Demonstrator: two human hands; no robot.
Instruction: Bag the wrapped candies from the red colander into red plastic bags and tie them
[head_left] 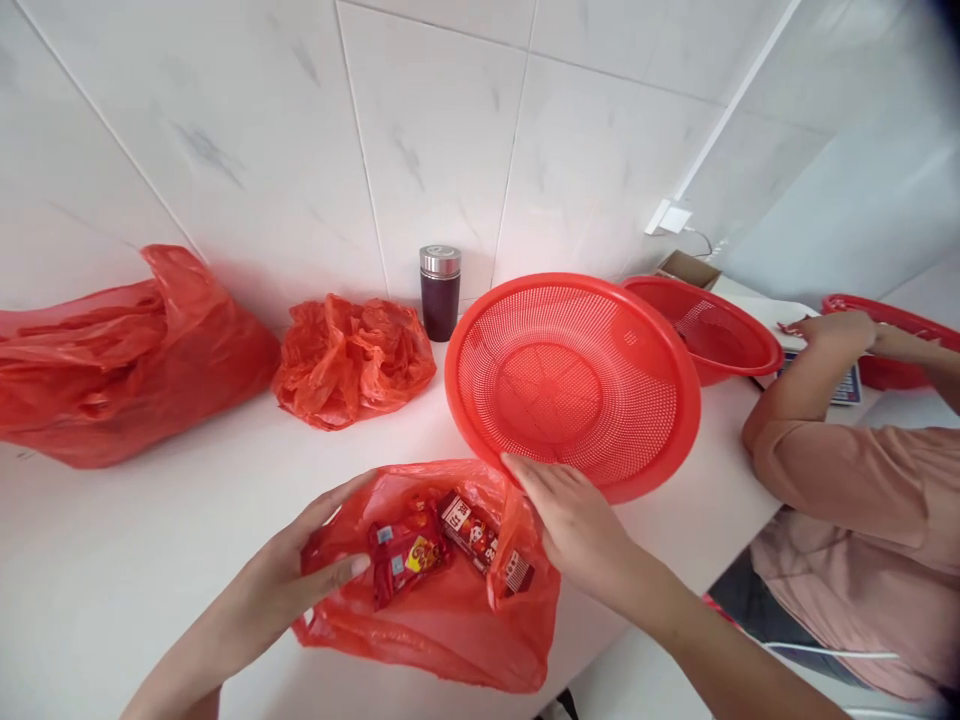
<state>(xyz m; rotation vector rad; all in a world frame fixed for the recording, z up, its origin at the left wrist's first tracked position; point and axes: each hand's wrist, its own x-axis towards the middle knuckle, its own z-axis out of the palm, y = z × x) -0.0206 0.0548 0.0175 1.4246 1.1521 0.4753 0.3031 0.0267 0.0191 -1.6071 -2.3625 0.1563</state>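
A red plastic bag (442,620) lies open on the white counter (112,560) in front of me, with several red snack packets (442,545) inside. My left hand (300,570) grips the bag's left edge, thumb over the plastic. My right hand (570,515) is closed on the bag's right edge, its fingertips close to the rim of a tilted red perforated basket (574,380) just behind.
A large red bag (112,360) and a crumpled red bag (352,355) lie at the back left by the tiled wall, with a dark steel-capped flask (440,292) between them and the basket. At the right another person's arm (817,400) reaches past a second red basket (712,325).
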